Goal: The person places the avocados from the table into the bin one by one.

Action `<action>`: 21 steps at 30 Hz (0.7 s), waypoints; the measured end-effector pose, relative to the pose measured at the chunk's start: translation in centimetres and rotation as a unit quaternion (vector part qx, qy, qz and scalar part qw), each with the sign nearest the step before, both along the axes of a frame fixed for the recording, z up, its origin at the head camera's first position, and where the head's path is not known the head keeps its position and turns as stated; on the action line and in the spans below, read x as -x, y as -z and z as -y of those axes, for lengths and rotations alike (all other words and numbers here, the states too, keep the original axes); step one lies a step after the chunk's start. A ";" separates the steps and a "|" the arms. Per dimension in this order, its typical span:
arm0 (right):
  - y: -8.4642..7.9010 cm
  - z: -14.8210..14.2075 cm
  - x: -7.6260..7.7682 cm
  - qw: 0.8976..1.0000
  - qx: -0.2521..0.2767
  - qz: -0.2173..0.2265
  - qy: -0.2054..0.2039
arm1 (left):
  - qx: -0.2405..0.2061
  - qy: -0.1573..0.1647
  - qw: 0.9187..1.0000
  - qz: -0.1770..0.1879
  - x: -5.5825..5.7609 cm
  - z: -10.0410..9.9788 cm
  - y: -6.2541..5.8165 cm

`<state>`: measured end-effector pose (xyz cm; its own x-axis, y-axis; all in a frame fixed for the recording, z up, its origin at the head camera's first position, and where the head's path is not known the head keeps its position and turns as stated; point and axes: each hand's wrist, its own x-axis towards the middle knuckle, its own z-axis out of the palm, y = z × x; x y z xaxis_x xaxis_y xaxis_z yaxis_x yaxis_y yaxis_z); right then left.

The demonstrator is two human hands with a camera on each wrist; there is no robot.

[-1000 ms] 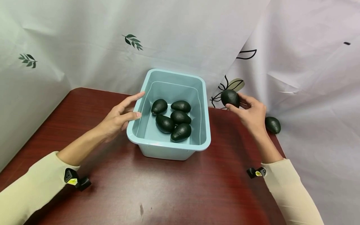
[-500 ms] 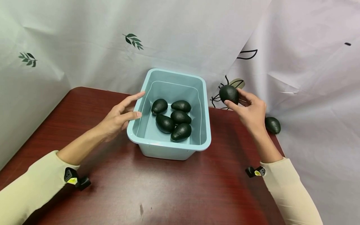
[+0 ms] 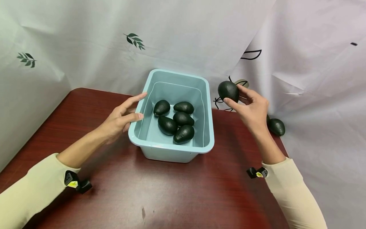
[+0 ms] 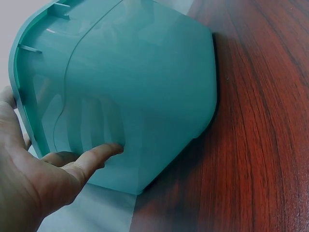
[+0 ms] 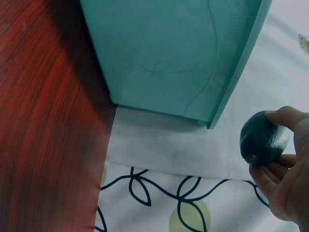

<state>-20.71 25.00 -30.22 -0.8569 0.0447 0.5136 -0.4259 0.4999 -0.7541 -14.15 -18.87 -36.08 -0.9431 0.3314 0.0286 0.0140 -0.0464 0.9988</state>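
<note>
A light blue plastic tub stands on the table with several dark green avocados on its floor. At the tub's left side, my left hand holds the rim. Its thumb and forefinger lie over the edge, and in the left wrist view other fingers touch the outer wall. To the right of the tub and above the table, my right hand grips an avocado between thumb and fingertips. The right wrist view shows this avocado apart from the tub.
Another avocado lies at the table's right edge behind my right wrist, with part of one more beside it. The reddish-brown table meets a white patterned cloth at the back and sides.
My right hand has raised its avocado and shifted it left, closer to the tub. Part of another avocado now shows behind the wrist. The left hand and tub stay put.
</note>
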 end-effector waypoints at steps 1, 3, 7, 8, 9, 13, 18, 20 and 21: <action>0.0 0.2 0.0 1.000 0.005 -0.003 -0.005 | 0.000 0.001 1.000 -0.001 0.0 0.0 0.0; 0.0 0.5 -0.1 1.000 0.012 -0.008 -0.016 | 0.000 0.002 1.000 -0.002 0.0 0.0 0.1; -0.1 1.2 -0.1 1.000 0.010 -0.011 -0.024 | -0.001 0.003 1.000 -0.003 -0.1 0.0 0.2; -0.1 1.4 -0.1 1.000 0.007 -0.013 -0.026 | -0.001 0.003 1.000 -0.003 -0.1 0.0 0.2; -0.2 1.6 -0.1 1.000 0.004 -0.014 -0.027 | -0.002 0.002 1.000 -0.003 -0.1 0.0 0.2; -0.6 2.3 -0.2 0.999 -0.001 -0.024 -0.038 | -0.001 0.002 1.000 -0.005 0.0 0.0 0.2; -1.0 3.1 -0.5 0.998 0.005 -0.029 -0.057 | -0.003 0.003 1.000 -0.006 0.0 0.0 0.1; -1.1 3.4 -0.6 0.998 0.006 -0.028 -0.063 | -0.004 0.004 1.000 -0.007 0.1 0.0 0.1; -1.2 3.6 -0.6 0.998 0.004 -0.028 -0.065 | -0.004 0.004 1.000 -0.009 0.1 0.0 0.1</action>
<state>-20.06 21.43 -29.06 -0.8258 -0.0599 0.5607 -0.5279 0.4316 -0.7315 -14.23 -18.90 -36.23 -0.9395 0.3391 0.0481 0.0310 -0.0555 0.9980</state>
